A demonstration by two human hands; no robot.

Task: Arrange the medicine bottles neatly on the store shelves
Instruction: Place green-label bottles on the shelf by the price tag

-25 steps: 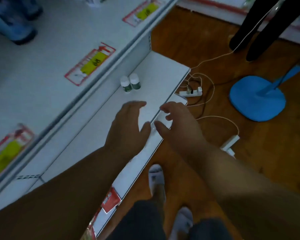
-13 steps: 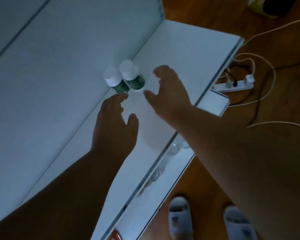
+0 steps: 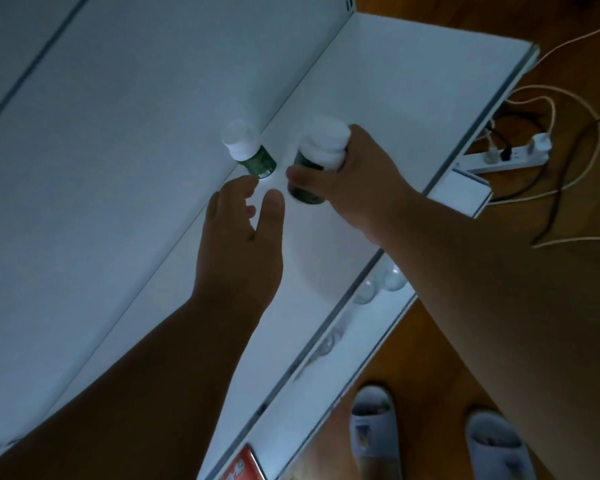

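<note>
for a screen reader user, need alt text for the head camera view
A person's right hand grips a green, white-capped medicine bottle on a white store shelf, while the open left hand reaches toward a second bottle by the back panel.

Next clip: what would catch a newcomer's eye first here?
The right hand gripping a green, white-capped bottle mid-shelf. Beside it, a second bottle stands against the back panel, the open left hand reaching toward it. A power strip lies on the floor beyond.
</note>
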